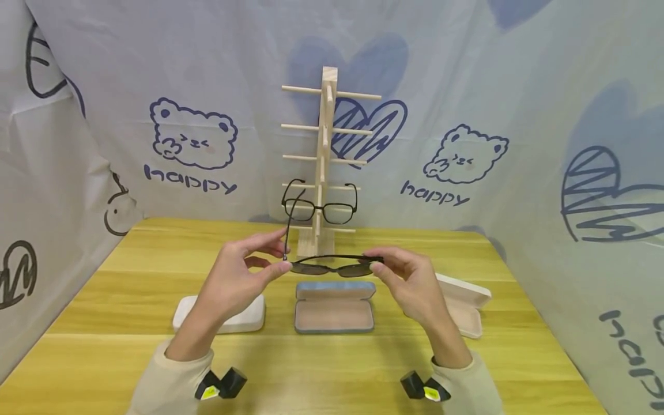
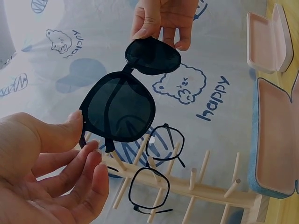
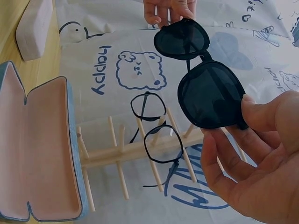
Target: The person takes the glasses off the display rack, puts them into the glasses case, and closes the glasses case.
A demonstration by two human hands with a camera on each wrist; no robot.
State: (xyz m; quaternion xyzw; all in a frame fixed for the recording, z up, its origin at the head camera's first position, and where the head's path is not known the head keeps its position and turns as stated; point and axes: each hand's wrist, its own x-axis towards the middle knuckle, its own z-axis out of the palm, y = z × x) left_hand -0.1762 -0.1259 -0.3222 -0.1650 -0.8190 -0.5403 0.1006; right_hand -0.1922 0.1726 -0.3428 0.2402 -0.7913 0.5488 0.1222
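Dark-lensed black sunglasses (image 1: 355,270) are held up between both hands, above a blue glasses case. My left hand (image 1: 236,276) pinches their left end between thumb and fingers, near the hinge. The other end is pinched by my right hand (image 1: 410,282). In the head view the left temple arm (image 1: 287,230) points away from me, while the right one lies folded along the frame. Both lenses (image 2: 121,107) show in the left wrist view. The blue case (image 1: 334,316) lies open on the table, its pinkish lining bare.
Behind the sunglasses stands a wooden peg rack (image 1: 325,144) with black-framed clear glasses (image 1: 338,213) on a lower level. A closed white case (image 1: 248,318) sits at the left, partly behind my left forearm. An open white case (image 1: 469,314) lies at the right. Printed cloth (image 1: 270,46) surrounds the table.
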